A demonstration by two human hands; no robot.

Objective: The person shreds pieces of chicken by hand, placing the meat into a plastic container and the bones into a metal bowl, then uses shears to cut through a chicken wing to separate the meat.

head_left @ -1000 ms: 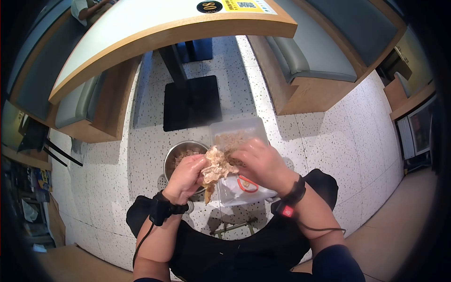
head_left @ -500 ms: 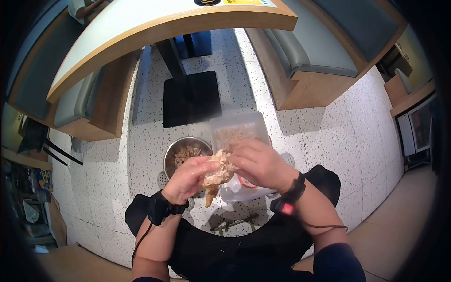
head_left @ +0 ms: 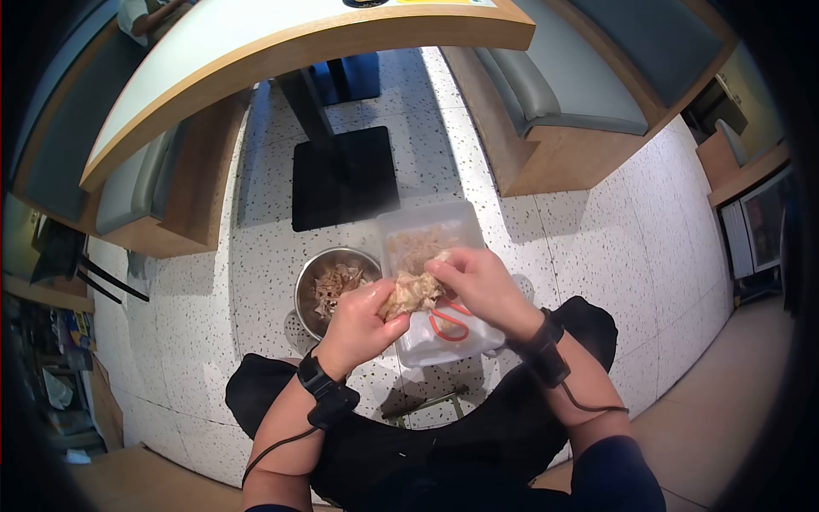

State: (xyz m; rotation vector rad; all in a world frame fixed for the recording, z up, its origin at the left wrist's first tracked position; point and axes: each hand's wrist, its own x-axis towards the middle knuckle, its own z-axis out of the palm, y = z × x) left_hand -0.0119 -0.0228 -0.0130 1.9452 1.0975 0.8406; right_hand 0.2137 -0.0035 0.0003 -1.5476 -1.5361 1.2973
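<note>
A pale chunk of cooked meat [head_left: 414, 293] is held between both hands above the containers. My left hand [head_left: 360, 324] grips its left end, with the fingers wrapped round it. My right hand [head_left: 478, 286] pinches the upper right part of the meat. Beneath the hands, a translucent plastic tub [head_left: 431, 218] holds shredded meat [head_left: 416, 247] in its far part. Red-orange scissor handles [head_left: 450, 326] show at the near part of the tub, just below the right hand. Left of the tub, a round metal bowl [head_left: 303, 294] contains scraps and bones [head_left: 334, 286].
A wood-edged white table [head_left: 256, 51] stands ahead on a black base plate [head_left: 345, 179]. Grey cushioned benches [head_left: 580, 85] flank it. Part of another person [head_left: 149, 17] shows at the top left. My knees [head_left: 589, 333] are near the tub and bowl.
The meat has turned and its dangling brown end no longer shows. My left hand has rotated and moved slightly right; my right hand has shifted a little, uncovering the red-orange handles.
</note>
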